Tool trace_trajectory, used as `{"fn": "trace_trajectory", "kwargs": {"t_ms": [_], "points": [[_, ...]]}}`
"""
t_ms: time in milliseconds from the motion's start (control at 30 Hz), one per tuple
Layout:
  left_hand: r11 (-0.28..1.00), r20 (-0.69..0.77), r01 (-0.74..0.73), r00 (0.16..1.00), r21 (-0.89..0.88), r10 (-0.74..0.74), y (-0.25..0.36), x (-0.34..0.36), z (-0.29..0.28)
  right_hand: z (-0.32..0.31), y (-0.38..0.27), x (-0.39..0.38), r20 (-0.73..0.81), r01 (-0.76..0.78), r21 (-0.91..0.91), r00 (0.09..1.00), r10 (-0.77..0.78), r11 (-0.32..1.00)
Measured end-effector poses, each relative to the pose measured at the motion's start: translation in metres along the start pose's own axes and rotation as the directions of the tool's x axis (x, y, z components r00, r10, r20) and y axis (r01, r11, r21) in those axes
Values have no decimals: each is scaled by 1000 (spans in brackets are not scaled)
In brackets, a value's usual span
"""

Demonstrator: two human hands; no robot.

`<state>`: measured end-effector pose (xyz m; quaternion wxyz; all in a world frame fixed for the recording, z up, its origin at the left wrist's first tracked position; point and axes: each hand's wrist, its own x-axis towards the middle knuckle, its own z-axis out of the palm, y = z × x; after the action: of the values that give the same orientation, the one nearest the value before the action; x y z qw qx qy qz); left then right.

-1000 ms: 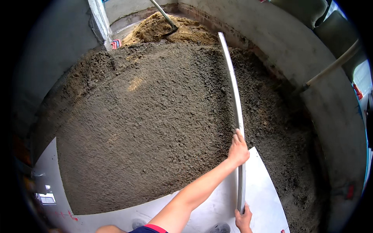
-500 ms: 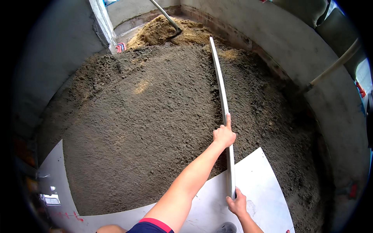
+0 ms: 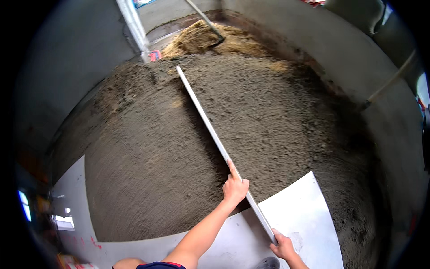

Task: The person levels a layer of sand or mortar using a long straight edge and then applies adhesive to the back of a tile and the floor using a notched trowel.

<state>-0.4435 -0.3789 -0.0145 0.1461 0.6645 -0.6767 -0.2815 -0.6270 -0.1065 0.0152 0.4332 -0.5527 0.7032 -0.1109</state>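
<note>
A long pale metal straightedge (image 3: 208, 123) slants across the mortar bed, its far end up and to the left. My left hand (image 3: 235, 186) is closed around it below the middle, with the index finger stretched along its top. At the near end my right hand (image 3: 283, 246) grips it, thumb on top, over a white board. A dark shadow runs along the bar's left side, so it seems to be a little off the surface. The grey-brown mortar (image 3: 152, 143) is smoother at near left and crumbly at the right.
White board (image 3: 293, 204) lies under me, with a dark shoe (image 3: 268, 263) on it. A sand heap (image 3: 197, 38) with a long-handled tool (image 3: 207, 21) stands at the back. Plastered walls (image 3: 286, 31) enclose the bed; another pole (image 3: 392, 80) leans at the right.
The straightedge's far end has swung left across the mortar. My left hand has moved left and nearer with it, while my right hand keeps hold of the near end, shifted slightly.
</note>
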Motion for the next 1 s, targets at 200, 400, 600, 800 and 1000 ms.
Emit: {"fn": "trace_trajectory", "kwargs": {"t_ms": [200, 400, 600, 800, 1000], "points": [[983, -111, 176, 977, -48, -180, -71, -50, -33, 15, 4, 10, 55, 269, -41, 962, -266, 962], [919, -301, 393, 873, -34, -384, -150, -75, -62, 19, -37, 54, 196, 458, -10, 872, -448, 889], [908, -233, 415, 879, -55, -416, -135, -69, -42, 19, -28, 47, 125, 429, 19, 895, -428, 903], [982, -175, 160, 969, -101, -176, -42, -60, -16, 18, 0, -13, -47, 165, 100, 986, -161, 981], [998, -41, -50, 998, -34, 48, 18, -72, 23, 29, 57, -73, -149, 76, 66, 987, -65, 995]]}}
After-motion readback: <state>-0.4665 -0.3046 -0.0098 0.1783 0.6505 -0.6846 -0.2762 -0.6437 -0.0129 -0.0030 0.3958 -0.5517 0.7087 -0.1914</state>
